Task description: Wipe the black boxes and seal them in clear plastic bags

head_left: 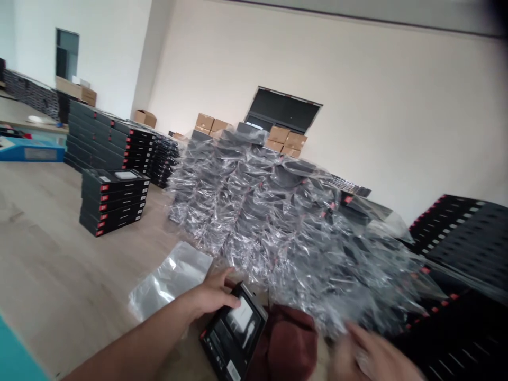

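In the head view my left hand point(216, 296) is closed round the upper end of a flat black product box point(236, 333) with a white device printed on its face. The box is held tilted, and my thumb rests on the printed side. My right hand point(369, 354) is at the lower right, beside a heap of bagged boxes, and is smeared by motion. Something pale shows between its fingers, but I cannot make it out. A clear plastic bag point(174, 275) lies flat on the table by my left wrist. Dark red cloth point(291, 338) sits just right of the box.
A large stack of boxes in clear plastic point(254, 206) fills the middle. A short pile of black boxes point(115, 198) stands at left, with taller stacks point(103, 137) behind. More black boxes point(460, 227) are at right. Cardboard cartons point(286, 138) stand at the back.
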`<state>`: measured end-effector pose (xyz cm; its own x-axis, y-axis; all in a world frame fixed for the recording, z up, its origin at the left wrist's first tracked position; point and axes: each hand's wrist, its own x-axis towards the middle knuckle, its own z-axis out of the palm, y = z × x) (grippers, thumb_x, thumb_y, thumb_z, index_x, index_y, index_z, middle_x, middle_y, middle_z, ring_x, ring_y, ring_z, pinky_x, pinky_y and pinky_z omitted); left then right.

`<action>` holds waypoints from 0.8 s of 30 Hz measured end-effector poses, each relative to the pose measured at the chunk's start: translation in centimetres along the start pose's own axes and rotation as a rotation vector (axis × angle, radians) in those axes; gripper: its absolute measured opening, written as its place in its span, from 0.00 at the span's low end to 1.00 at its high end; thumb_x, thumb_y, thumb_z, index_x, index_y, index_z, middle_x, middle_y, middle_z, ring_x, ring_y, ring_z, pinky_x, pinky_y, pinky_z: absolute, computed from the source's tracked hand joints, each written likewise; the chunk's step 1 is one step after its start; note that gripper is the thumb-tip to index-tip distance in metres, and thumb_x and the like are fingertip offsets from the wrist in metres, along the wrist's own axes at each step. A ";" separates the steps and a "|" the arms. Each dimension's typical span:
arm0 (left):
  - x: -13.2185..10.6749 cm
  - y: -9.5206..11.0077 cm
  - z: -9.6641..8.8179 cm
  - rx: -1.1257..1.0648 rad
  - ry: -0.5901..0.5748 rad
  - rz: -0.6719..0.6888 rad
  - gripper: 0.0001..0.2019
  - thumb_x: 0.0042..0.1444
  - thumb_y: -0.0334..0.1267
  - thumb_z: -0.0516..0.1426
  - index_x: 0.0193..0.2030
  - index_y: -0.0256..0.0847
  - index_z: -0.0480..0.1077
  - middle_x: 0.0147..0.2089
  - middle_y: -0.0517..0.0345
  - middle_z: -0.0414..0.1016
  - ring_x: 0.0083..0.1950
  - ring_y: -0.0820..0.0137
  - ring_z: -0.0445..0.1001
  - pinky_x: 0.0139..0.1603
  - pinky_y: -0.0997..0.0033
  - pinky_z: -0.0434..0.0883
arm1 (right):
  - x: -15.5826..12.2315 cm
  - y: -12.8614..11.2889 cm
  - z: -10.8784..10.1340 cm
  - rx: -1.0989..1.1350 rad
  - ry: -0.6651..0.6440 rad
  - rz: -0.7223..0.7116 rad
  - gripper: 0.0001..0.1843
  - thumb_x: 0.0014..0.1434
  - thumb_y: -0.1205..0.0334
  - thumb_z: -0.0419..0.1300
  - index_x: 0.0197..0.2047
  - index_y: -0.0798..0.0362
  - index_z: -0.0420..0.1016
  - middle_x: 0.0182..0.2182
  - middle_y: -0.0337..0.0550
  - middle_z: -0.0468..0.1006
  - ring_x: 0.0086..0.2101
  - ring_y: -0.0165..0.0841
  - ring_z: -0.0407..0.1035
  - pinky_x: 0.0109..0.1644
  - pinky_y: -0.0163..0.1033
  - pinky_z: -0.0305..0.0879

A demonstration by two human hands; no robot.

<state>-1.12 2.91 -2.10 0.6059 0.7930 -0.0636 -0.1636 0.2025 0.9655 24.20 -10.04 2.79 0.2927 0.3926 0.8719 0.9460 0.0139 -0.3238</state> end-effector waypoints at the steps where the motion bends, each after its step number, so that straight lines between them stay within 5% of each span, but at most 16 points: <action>1: -0.2 0.2 -0.3 0.011 -0.024 -0.052 0.44 0.36 0.32 0.66 0.64 0.44 0.59 0.54 0.51 0.70 0.47 0.63 0.73 0.46 0.67 0.68 | -0.5 -0.6 1.1 0.007 -0.089 -0.049 0.15 0.56 0.52 0.56 0.37 0.51 0.78 0.35 0.51 0.77 0.38 0.44 0.71 0.46 0.50 0.67; 4: -0.7 0.7 -1.1 0.097 -0.162 -0.143 0.34 0.33 0.34 0.68 0.53 0.39 0.70 0.47 0.52 0.72 0.47 0.61 0.72 0.44 0.67 0.68 | -2.1 -2.2 4.7 0.053 -0.409 -0.080 0.16 0.60 0.55 0.51 0.38 0.50 0.79 0.36 0.48 0.78 0.37 0.40 0.73 0.45 0.46 0.68; 7: -0.8 0.8 -1.2 0.110 -0.264 -0.162 0.32 0.31 0.34 0.68 0.49 0.39 0.73 0.45 0.53 0.73 0.46 0.61 0.72 0.43 0.67 0.68 | -3.1 -2.6 6.4 0.096 -0.556 -0.012 0.17 0.61 0.57 0.49 0.39 0.51 0.80 0.37 0.48 0.79 0.38 0.39 0.74 0.45 0.44 0.70; 12: -0.7 0.5 -0.6 0.134 -0.199 -0.171 0.39 0.32 0.36 0.69 0.57 0.41 0.68 0.49 0.51 0.72 0.47 0.61 0.73 0.44 0.66 0.69 | -3.3 -3.3 5.7 0.220 -0.622 -0.022 0.18 0.63 0.54 0.50 0.40 0.50 0.81 0.36 0.47 0.80 0.37 0.38 0.75 0.44 0.41 0.70; 15: -0.6 0.5 -0.5 0.185 -0.184 -0.092 0.33 0.36 0.38 0.67 0.54 0.42 0.71 0.48 0.53 0.74 0.47 0.62 0.73 0.47 0.67 0.68 | -3.2 -3.9 5.5 0.296 -0.653 -0.032 0.18 0.63 0.51 0.51 0.39 0.49 0.81 0.34 0.46 0.81 0.35 0.37 0.75 0.42 0.39 0.70; 20: -0.4 0.4 -0.3 0.293 -0.147 -0.026 0.24 0.39 0.38 0.66 0.48 0.39 0.75 0.44 0.55 0.78 0.46 0.62 0.74 0.49 0.66 0.67 | -3.3 -3.9 5.7 0.303 -0.555 0.031 0.20 0.62 0.49 0.51 0.41 0.50 0.80 0.37 0.47 0.81 0.39 0.39 0.75 0.45 0.41 0.70; 24: -0.6 0.2 -0.2 0.216 -0.224 -0.017 0.28 0.37 0.37 0.68 0.49 0.39 0.71 0.48 0.53 0.75 0.49 0.61 0.73 0.50 0.64 0.67 | -3.5 -3.8 5.8 0.241 -0.504 0.090 0.20 0.62 0.49 0.50 0.39 0.49 0.80 0.37 0.47 0.81 0.39 0.39 0.75 0.46 0.41 0.69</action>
<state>-1.67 2.60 -1.96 0.7673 0.6396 -0.0465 0.0031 0.0688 0.9976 18.82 -6.18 -1.17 0.2125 0.7915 0.5730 0.8444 0.1464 -0.5154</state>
